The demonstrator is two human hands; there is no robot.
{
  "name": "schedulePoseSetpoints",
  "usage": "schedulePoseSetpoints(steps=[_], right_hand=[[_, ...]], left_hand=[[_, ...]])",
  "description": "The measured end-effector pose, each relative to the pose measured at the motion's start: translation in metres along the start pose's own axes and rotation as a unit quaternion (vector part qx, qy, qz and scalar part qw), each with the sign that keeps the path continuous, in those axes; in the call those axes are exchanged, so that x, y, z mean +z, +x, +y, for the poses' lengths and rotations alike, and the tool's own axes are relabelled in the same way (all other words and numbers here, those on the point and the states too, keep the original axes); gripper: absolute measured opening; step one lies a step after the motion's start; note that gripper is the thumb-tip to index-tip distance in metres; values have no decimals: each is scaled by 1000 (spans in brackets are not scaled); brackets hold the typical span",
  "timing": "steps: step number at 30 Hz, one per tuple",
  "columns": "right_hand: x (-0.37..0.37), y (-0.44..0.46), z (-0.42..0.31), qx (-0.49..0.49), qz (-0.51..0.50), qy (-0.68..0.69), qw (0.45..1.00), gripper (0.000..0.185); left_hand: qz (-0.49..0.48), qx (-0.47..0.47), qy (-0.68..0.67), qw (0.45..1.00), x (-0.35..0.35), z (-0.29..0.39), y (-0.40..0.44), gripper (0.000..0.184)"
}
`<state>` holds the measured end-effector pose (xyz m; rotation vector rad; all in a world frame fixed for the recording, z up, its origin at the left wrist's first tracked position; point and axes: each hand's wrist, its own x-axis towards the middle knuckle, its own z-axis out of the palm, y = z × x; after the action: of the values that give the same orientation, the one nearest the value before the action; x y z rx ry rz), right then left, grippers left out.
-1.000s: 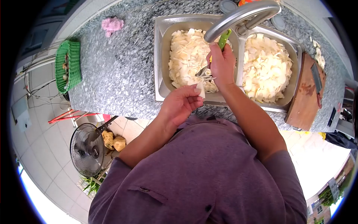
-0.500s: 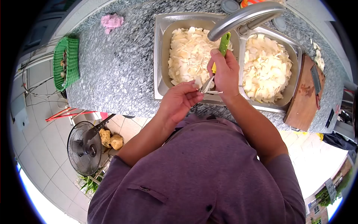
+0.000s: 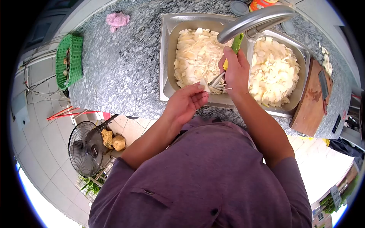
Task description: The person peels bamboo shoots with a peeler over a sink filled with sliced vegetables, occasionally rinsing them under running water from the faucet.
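Observation:
My right hand (image 3: 237, 72) is closed around a hand tool with a green handle (image 3: 237, 42), a yellow part below it and a metal head (image 3: 217, 80) pointing toward my body. It looks like a peeler, though my fingers hide part of it. Thin pale strips (image 3: 224, 89) hang about the metal head. Left of it, my left hand (image 3: 186, 100) pinches a small pale white slice (image 3: 204, 84) between thumb and fingertips. Both hands are over the front of the left sink basin (image 3: 172, 45), which holds a heap of pale slices (image 3: 195, 57).
The right basin holds more pale slices (image 3: 273, 72). A curved metal faucet (image 3: 254, 21) arches over the left basin. On the right, a knife (image 3: 323, 85) lies on a wooden cutting board (image 3: 307, 102). A pink cloth (image 3: 117, 21), a green basket (image 3: 76, 60) and a fan (image 3: 86, 149) are leftward.
My right hand and the tool have moved slightly right, away from my left hand, leaving a wider gap between the metal head and the slice. The view has shifted a little.

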<state>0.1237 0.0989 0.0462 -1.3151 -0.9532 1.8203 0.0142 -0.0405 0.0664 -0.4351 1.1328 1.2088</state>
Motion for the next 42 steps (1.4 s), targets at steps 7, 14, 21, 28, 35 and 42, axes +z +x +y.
schedulePoseSetpoints(steps=[7,14,21,28,35,42], right_hand=[[3,-4,12,-47,-44,30,998,21],[2,38,22,-73,39,-18,996,25],[1,-12,3,-43,-35,27,998,18],[10,16,20,-73,7,-15,997,21],[1,9,2,-57,1,-44,997,23],[3,-19,5,-74,-66,21,995,19]], left_hand=[[-42,-30,-12,999,-1,-3,0,12],[-34,-27,50,998,15,-2,-14,12],[-15,1,-5,1000,5,0,-4,13],[-38,-38,21,998,7,0,-13,13],[-17,17,26,999,4,-1,-11,14],[-17,5,-2,1000,4,-3,-9,15]])
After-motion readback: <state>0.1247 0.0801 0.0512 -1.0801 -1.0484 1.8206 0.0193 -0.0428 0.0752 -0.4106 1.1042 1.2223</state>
